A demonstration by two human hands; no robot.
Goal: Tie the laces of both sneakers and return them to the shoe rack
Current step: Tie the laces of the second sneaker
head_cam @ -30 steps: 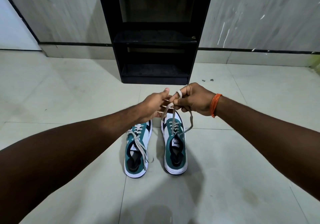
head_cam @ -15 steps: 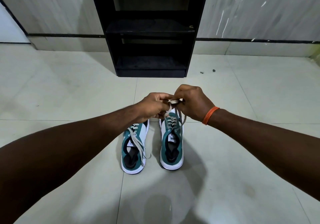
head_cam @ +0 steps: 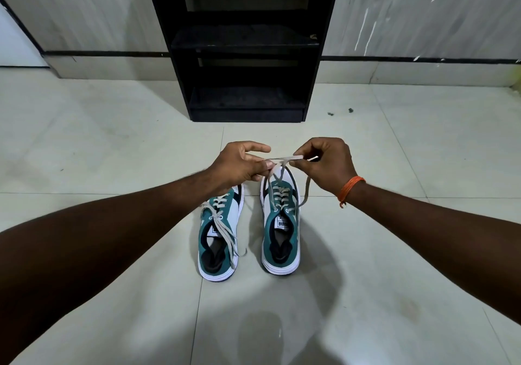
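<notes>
Two teal-and-white sneakers stand side by side on the floor, toes toward the rack. The left sneaker (head_cam: 218, 240) has loose grey laces trailing over its opening. Above the toe of the right sneaker (head_cam: 281, 238), the right sneaker's laces (head_cam: 284, 158) are stretched between my hands, crossing just over the shoe. My left hand (head_cam: 239, 164) pinches one lace end, my right hand (head_cam: 324, 161), with an orange thread on the wrist, pinches the other. The black shoe rack (head_cam: 245, 54) stands ahead against the wall, and its visible shelves hold nothing.
Pale floor tiles (head_cam: 112, 145) spread around the shoes and rack. A grey marbled wall (head_cam: 423, 12) with a dark skirting stripe runs behind. A few small dark specks (head_cam: 339, 112) lie right of the rack's base.
My hands have moved apart, drawing the right sneaker's laces out sideways between them. The view has shifted slightly closer to the rack and shoes.
</notes>
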